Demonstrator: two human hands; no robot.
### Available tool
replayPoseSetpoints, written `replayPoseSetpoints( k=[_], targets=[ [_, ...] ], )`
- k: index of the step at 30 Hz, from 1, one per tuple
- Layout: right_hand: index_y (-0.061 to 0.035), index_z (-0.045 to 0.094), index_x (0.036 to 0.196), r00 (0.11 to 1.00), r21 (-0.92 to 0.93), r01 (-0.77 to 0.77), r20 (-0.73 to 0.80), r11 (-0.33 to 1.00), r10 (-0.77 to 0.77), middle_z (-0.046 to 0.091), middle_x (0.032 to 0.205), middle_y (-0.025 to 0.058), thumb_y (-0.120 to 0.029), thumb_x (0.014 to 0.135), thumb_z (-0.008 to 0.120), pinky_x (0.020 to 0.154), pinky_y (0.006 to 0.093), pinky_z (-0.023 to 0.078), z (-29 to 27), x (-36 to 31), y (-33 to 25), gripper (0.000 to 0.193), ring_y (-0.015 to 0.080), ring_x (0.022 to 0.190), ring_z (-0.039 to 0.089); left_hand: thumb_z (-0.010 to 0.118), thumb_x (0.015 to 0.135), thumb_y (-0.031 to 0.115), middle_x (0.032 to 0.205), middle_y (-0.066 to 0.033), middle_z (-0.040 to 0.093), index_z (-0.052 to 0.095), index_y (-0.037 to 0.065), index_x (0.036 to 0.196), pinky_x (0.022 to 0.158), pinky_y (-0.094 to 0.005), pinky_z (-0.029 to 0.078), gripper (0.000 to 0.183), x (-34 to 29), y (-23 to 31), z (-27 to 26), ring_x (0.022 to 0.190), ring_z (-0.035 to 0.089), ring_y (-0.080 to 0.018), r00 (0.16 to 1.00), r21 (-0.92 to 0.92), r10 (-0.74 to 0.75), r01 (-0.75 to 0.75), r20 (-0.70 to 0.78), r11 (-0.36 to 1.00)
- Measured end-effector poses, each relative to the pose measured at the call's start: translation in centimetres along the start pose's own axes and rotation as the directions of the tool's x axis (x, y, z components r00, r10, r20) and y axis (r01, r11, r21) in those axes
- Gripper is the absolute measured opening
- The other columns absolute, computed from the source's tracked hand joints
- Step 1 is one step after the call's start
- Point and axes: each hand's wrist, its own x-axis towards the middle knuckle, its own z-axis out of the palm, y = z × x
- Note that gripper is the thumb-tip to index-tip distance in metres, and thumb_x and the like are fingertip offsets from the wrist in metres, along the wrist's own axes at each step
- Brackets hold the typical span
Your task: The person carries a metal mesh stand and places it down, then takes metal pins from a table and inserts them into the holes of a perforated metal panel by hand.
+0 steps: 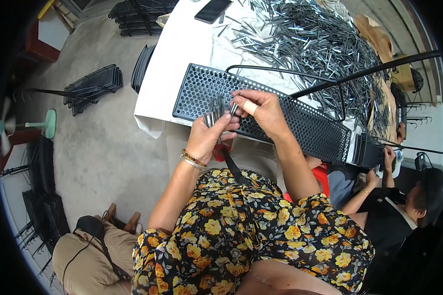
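Observation:
A bunch of slim dark metal strips [211,118] is gripped in my left hand [205,136], fingers curled round it and the thumb on top. My right hand [264,112], with a tan bandage on one finger, pinches a few similar strips [234,106] just beside the left fingertips. Both hands are above the near edge of a long black perforated metal rack [307,132]. Its black wire frame [280,71] rises along the far side. Part of the rack is hidden behind my hands and forearms.
A large heap of loose dark strips [305,42] covers the far part of the white-covered table [167,64]. A phone [213,11] lies at its far left. Stacked black racks [94,88] stand on the floor to the left. At right, a co-worker [398,211] handles strips; another person [91,255] is lower left.

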Motion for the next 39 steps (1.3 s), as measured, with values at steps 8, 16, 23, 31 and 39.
replayPoseSetpoints(
  k=[8, 16, 23, 31, 39],
  targets=[
    [0.0023, 0.065, 0.101, 0.997, 0.002, -0.057, -0.058, 0.998, 0.057, 0.065, 0.076, 0.0041, -0.013, 0.083, 0.065, 0.054, 0.0205, 0.045, 0.2, -0.7, 0.3, 0.024, 0.0078, 0.063, 0.058, 0.055, 0.090, 0.012, 0.091, -0.0119, 0.065, 0.057, -0.002, 0.103, 0.063, -0.0255, 0.057, 0.020, 0.0, -0.7, 0.4, 0.079, 0.065, -0.0172, 0.997, 0.054, 0.001, 0.003, -0.080, 0.999],
    [0.0020, 0.063, 0.103, 0.767, -0.443, 0.434, -0.275, 0.784, -0.580, 0.067, 0.088, 0.0100, -0.002, 0.084, 0.060, 0.070, 0.0229, 0.050, -1.7, 0.3, 0.2, 0.019, 0.0127, 0.077, 0.063, 0.056, 0.090, 0.017, 0.090, -0.0129, 0.063, 0.057, -0.001, 0.098, 0.064, -0.0294, 0.056, 0.020, -1.3, -1.9, 0.7, 0.078, 0.063, -0.0177, 0.991, -0.115, -0.114, 0.105, -0.070, 0.988],
    [0.0008, 0.064, 0.099, 0.713, -0.619, 0.485, -0.129, 0.618, -0.689, 0.067, 0.092, 0.0128, -0.001, 0.082, 0.061, 0.071, 0.0271, 0.051, -2.5, 2.7, 2.5, 0.017, 0.0197, 0.082, 0.065, 0.060, 0.087, 0.014, 0.089, -0.0091, 0.063, 0.057, 0.002, 0.100, 0.064, -0.0267, 0.055, 0.017, -2.3, -3.3, 1.2, 0.076, 0.062, -0.0142, 0.973, -0.182, -0.229, 0.230, 0.025, 0.956],
    [-0.0013, 0.063, 0.101, 0.704, -0.732, 0.513, 0.059, 0.449, -0.708, 0.065, 0.092, 0.0130, -0.002, 0.080, 0.062, 0.071, 0.0313, 0.050, -2.1, 4.1, 3.4, 0.021, 0.0261, 0.082, 0.063, 0.057, 0.089, 0.014, 0.088, -0.0101, 0.064, 0.058, -0.002, 0.101, 0.063, -0.0274, 0.056, 0.020, -1.9, -3.6, 0.8, 0.076, 0.062, -0.0150, 0.961, -0.087, -0.275, 0.276, 0.017, 0.957],
    [-0.0026, 0.064, 0.102, 0.684, -0.764, 0.486, 0.031, 0.424, -0.729, 0.064, 0.090, 0.0115, -0.008, 0.081, 0.063, 0.070, 0.0315, 0.049, -1.7, 3.7, 3.8, 0.022, 0.0247, 0.081, 0.062, 0.059, 0.088, 0.016, 0.087, -0.0133, 0.064, 0.058, -0.004, 0.101, 0.062, -0.0287, 0.057, 0.024, -1.7, -4.2, 0.7, 0.074, 0.063, -0.0178, 0.965, -0.079, -0.262, 0.259, -0.021, 0.963]
  ],
)
